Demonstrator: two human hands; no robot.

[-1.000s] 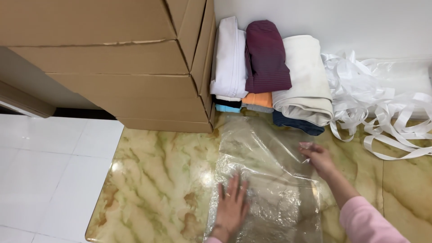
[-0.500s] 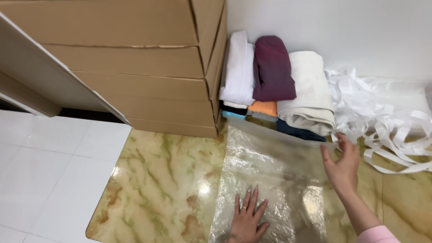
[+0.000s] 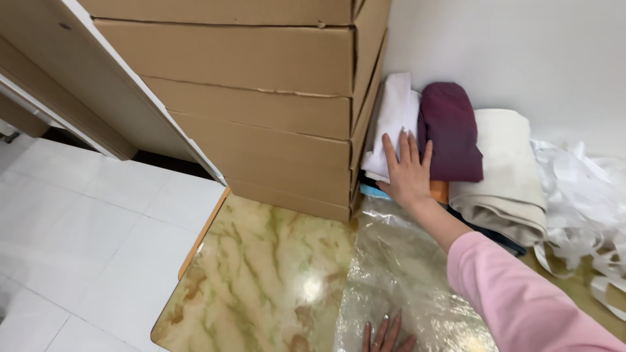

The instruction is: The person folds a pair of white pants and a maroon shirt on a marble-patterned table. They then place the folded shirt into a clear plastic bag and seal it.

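My right hand (image 3: 408,171), in a pink sleeve, reaches forward with fingers spread and rests flat on a stack of folded clothes: a white piece (image 3: 398,111), a maroon piece (image 3: 451,130) and a cream piece (image 3: 508,171). Its palm covers the front edges of the white and maroon pieces. My left hand (image 3: 387,335) lies flat at the bottom edge of the view, pressing on a clear plastic bag (image 3: 404,274) spread on the marble-patterned table (image 3: 261,274). Only the fingers of that hand show.
Large stacked cardboard boxes (image 3: 261,111) stand on the table at the left of the clothes. A tangle of white straps (image 3: 587,202) lies at the right by the white wall. White floor tiles (image 3: 78,228) lie beyond the table's left edge.
My right hand left the bag's right edge and moved forward and left onto the folded clothes. My left hand slid nearer to me on the bag. The view shifted closer to the boxes.
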